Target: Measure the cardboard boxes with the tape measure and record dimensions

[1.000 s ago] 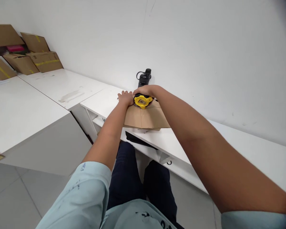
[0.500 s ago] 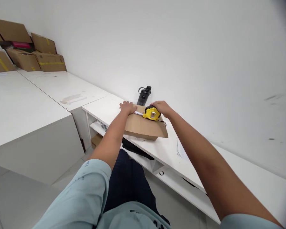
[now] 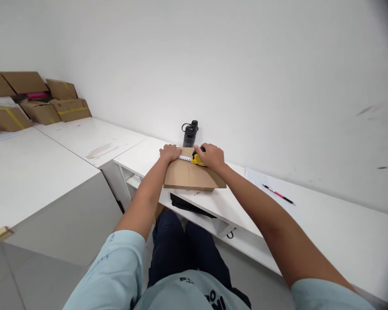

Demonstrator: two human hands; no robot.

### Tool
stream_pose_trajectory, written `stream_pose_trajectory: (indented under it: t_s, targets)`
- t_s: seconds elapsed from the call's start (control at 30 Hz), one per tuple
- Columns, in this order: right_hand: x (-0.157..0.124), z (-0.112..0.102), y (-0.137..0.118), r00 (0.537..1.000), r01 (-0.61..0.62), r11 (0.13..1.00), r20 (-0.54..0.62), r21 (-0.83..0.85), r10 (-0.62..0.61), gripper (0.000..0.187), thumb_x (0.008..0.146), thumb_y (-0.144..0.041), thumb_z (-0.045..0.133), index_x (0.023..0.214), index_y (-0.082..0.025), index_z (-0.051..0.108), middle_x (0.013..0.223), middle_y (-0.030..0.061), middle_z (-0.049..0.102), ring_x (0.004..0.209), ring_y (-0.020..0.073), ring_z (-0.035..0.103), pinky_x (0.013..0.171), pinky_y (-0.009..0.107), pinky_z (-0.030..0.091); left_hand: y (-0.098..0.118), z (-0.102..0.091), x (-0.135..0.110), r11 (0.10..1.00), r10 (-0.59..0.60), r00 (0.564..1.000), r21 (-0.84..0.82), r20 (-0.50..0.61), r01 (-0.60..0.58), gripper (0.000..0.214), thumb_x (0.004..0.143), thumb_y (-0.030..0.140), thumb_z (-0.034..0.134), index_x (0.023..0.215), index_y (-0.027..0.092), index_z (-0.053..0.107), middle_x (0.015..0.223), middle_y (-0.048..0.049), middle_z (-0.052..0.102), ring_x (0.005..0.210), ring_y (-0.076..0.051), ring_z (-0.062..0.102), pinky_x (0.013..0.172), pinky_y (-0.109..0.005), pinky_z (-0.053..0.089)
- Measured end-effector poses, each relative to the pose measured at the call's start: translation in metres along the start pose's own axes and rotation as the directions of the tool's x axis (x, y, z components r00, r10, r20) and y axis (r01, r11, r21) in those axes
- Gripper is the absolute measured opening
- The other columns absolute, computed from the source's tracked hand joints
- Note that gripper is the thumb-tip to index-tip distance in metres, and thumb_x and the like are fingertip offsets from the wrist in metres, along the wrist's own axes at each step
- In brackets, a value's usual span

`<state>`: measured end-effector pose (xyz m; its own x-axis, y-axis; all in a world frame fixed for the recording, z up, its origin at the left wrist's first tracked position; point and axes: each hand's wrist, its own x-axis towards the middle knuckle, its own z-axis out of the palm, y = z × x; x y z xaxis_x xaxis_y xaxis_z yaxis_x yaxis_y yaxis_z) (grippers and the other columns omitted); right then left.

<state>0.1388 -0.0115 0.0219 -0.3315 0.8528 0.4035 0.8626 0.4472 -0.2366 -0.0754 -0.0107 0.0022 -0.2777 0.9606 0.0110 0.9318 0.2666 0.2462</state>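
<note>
A brown cardboard box (image 3: 194, 176) lies on the white countertop in front of me. My left hand (image 3: 170, 153) grips its far left edge, fingers over the side and thumb close to the end of the drawn-out tape. The short white blade (image 3: 185, 158) runs flat across the top of the box. My right hand (image 3: 212, 156) is closed around the yellow and black tape measure (image 3: 198, 160), resting on the box and partly covering the case.
Behind the box, a black water bottle (image 3: 189, 134) stands near the wall. Paper (image 3: 261, 177) and a red and black pen (image 3: 279, 195) lie to the right. Several cardboard boxes (image 3: 73, 110) are stacked at the far left. Shelves (image 3: 245, 245) run below the counter.
My right hand has turned the tape measure and brought it slightly left, covering more of its case. The view has shifted, bringing the pen into sight. My left hand stays at the box's edge.
</note>
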Motion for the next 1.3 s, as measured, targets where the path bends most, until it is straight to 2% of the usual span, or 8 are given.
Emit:
stream_pose_trajectory:
  t_s: [0.17,0.3,0.57,0.73,0.97,1.3]
  targets:
    - [0.016,-0.005,0.009,0.999,0.031,0.999,0.03,-0.024,-0.031,0.059,0.11,-0.06,0.033,0.107,-0.019,0.075,0.111,0.0126,0.077,0.1,0.0241,0.068,0.072,0.03,0.035,-0.002,-0.008,-0.002,0.999,0.013,1.0,0.031,0.013,-0.013,0.066,0.105,0.056,0.021,0.153,0.023,0.051,0.171,-0.0129,0.043,0.159,-0.032,0.034,0.122,-0.055,0.037]
    - [0.022,-0.006,0.024,0.999,0.043,0.999,0.013,-0.012,-0.043,0.053,0.11,-0.057,0.039,0.104,-0.021,0.077,0.11,0.0098,0.079,0.099,0.0222,0.069,0.071,0.03,0.035,-0.008,-0.009,0.0,1.0,-0.003,1.0,0.022,0.007,0.003,0.067,0.104,0.059,0.024,0.154,0.023,0.05,0.172,-0.0133,0.041,0.161,-0.033,0.033,0.122,-0.059,0.038]
    - [0.028,-0.019,0.105,1.0,-0.009,0.999,0.021,0.048,0.008,0.047,0.106,-0.049,0.04,0.098,-0.024,0.079,0.108,0.0071,0.081,0.098,0.023,0.07,0.072,0.03,0.04,-0.01,-0.002,0.003,1.0,-0.017,0.999,0.012,-0.044,0.018,0.061,0.105,0.053,0.025,0.149,0.024,0.056,0.168,-0.0133,0.048,0.158,-0.033,0.037,0.119,-0.057,0.04]
    - [0.023,-0.019,0.136,0.999,-0.024,0.996,0.041,0.087,0.021,0.049,0.103,-0.051,0.037,0.095,-0.025,0.078,0.107,0.0063,0.081,0.096,0.0234,0.071,0.075,0.032,0.044,-0.009,0.001,-0.001,1.0,-0.016,0.996,0.01,-0.083,0.017,0.057,0.105,0.049,0.027,0.144,0.023,0.06,0.162,-0.0142,0.055,0.154,-0.033,0.042,0.119,-0.058,0.037]
    - [0.028,-0.014,0.147,0.998,0.024,0.989,0.046,0.145,-0.031,0.049,0.1,-0.056,0.037,0.091,-0.029,0.077,0.104,0.0053,0.082,0.095,0.0254,0.071,0.077,0.035,0.047,-0.012,-0.001,-0.007,0.999,-0.036,0.992,-0.037,-0.12,0.032,0.058,0.107,0.049,0.022,0.135,0.025,0.067,0.155,-0.0117,0.063,0.148,-0.032,0.05,0.115,-0.055,0.042]
    - [0.042,-0.007,0.153,0.994,0.085,0.98,0.049,0.177,-0.095,0.053,0.097,-0.061,0.033,0.081,-0.029,0.071,0.098,0.0066,0.081,0.091,0.0285,0.072,0.079,0.04,0.049,-0.016,0.001,-0.012,0.993,-0.035,0.989,-0.118,-0.144,0.018,0.065,0.108,0.053,0.016,0.129,0.026,0.072,0.151,-0.0093,0.067,0.148,-0.03,0.051,0.114,-0.05,0.048]
